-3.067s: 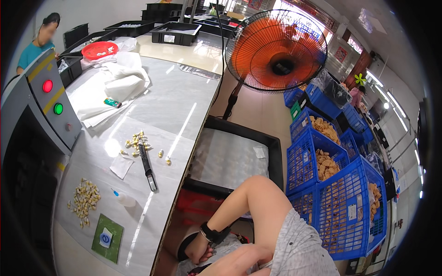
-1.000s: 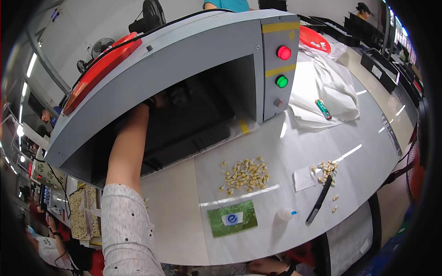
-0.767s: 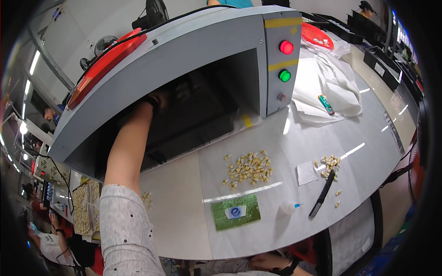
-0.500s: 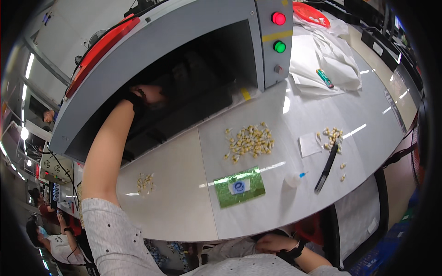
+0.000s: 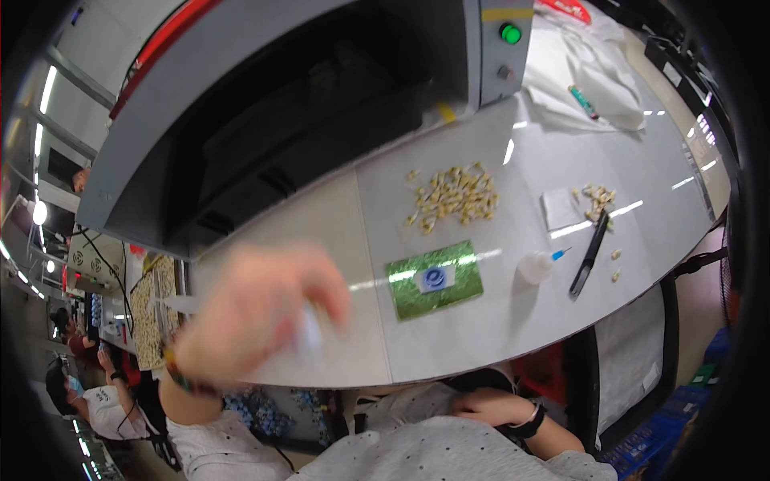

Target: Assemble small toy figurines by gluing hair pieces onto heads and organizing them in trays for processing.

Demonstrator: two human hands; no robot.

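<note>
My left hand [image 5: 269, 309] is smeared by motion above the near left of the table [image 5: 321, 212]. Its fingers curl around something small and whitish that is too blurred to name. My right hand [image 5: 493, 406] rests low at my lap, fingers partly hidden, with a black band on the wrist. Ahead lies a pile of small yellowish pieces with clear tips [image 5: 453, 196]. Nearer me is a flat green foil pouch [image 5: 437, 301] with a blue emblem. To its right stands a white squeeze bottle [image 5: 532, 268] with a blue needle tip.
A grey machine [image 5: 128, 180] with a wide dark opening spans the far left. On the right are a slim black tool [image 5: 591, 255], a white pad [image 5: 561, 210] and a smaller pile of pieces [image 5: 595, 196]. White sheeting [image 5: 609, 88] holds a green tube. People sit far left.
My left hand has come out of the machine's opening and back toward me over the table. It now covers the small left pile. The view has shifted, while my right hand stays at my lap.
</note>
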